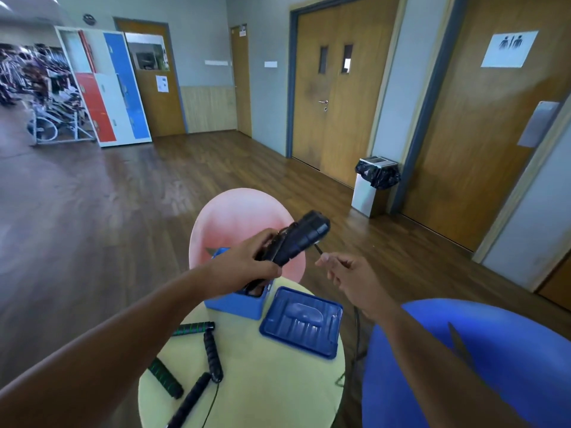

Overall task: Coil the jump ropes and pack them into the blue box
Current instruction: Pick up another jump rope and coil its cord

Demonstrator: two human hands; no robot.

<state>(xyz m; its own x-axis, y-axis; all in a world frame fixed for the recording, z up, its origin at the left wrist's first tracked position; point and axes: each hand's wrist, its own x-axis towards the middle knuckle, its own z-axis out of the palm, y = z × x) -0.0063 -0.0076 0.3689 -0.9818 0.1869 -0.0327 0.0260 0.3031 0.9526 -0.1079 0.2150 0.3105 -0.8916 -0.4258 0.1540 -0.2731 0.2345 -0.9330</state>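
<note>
My left hand (247, 259) grips the rope handles (301, 239) over the blue box (234, 304), my right hand (350, 274) pinches the cord (318, 250), lid (302, 324) and spare ropes (212, 347) on the table (262, 384), pink chair (234, 211) behind.

blue box (234, 304), pale yellow table (272, 393)

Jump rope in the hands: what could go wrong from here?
1. The cord pinched by the right hand trails past the table edge beside the blue chair; it might snag during coiling.
2. The left hand grips the handles just above the blue box; a slip could knock it.
3. The spare handles on the table could get dragged off.
</note>
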